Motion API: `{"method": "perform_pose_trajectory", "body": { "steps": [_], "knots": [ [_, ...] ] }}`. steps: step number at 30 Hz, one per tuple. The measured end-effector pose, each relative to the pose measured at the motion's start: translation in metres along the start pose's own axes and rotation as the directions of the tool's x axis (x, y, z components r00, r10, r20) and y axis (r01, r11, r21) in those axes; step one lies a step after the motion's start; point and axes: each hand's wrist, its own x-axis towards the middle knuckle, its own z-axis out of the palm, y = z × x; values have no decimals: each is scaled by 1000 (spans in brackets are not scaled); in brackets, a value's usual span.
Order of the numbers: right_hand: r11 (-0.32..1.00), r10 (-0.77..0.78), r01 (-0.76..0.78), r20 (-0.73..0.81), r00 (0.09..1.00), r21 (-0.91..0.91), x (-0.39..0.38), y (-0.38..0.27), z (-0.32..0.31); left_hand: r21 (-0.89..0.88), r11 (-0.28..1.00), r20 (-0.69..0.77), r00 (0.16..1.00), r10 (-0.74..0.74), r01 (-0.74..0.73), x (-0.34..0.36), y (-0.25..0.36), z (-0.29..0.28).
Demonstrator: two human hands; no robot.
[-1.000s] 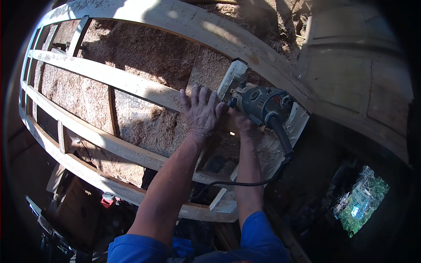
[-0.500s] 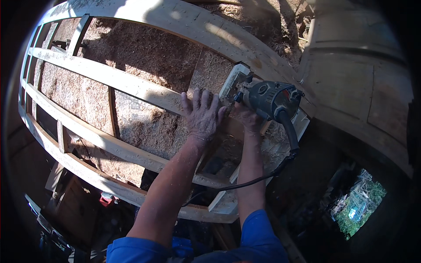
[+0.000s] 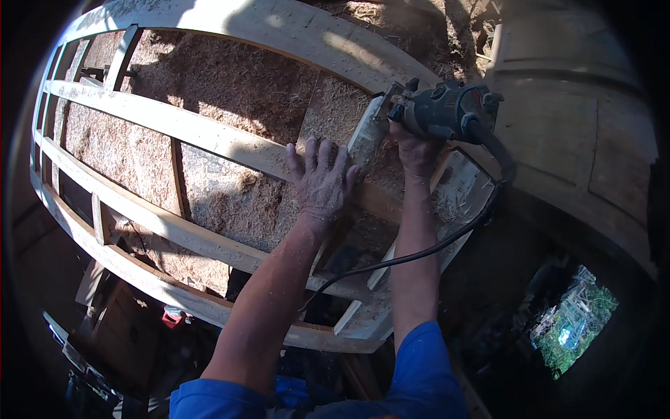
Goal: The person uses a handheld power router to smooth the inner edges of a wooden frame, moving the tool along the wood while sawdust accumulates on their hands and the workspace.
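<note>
My right hand (image 3: 417, 148) grips a dark trim router (image 3: 447, 112), its motor body lying tilted over to the right. The router's base end is at the far end of a pale crosspiece (image 3: 366, 134), close to the broad outer rail. My left hand (image 3: 322, 178) rests flat, fingers spread, on a long wooden rail (image 3: 209, 136) just left of that crosspiece. From the router a black cord (image 3: 447, 244) loops down across my right forearm. All these pieces belong to a large curved wooden frame (image 3: 293, 28). The router's bit is hidden.
Wood shavings (image 3: 237, 84) cover the ground inside and beyond the frame. Wide wooden panels (image 3: 551, 133) stand on the right. A red object (image 3: 172, 318) lies below the frame's near edge, at lower left. Greenery (image 3: 576, 325) shows through an opening at lower right.
The router has shifted right and slightly away from me with my right hand, and its body tips further over. The cord swung right along with it. My left hand stayed in place.
</note>
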Motion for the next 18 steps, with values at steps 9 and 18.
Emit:
{"method": "perform_pose_trajectory", "body": {
  "steps": [9,18],
  "knots": [
    [592,-250,395,306,919,-703,-63,8,-15,-75,997,-9,1000,-23,23,-2,-1,3],
    [163,-49,571,571,819,-805,-102,-25,-26,-163,986,-52,998,-40,31,-2,-4,2]
  ]
}}
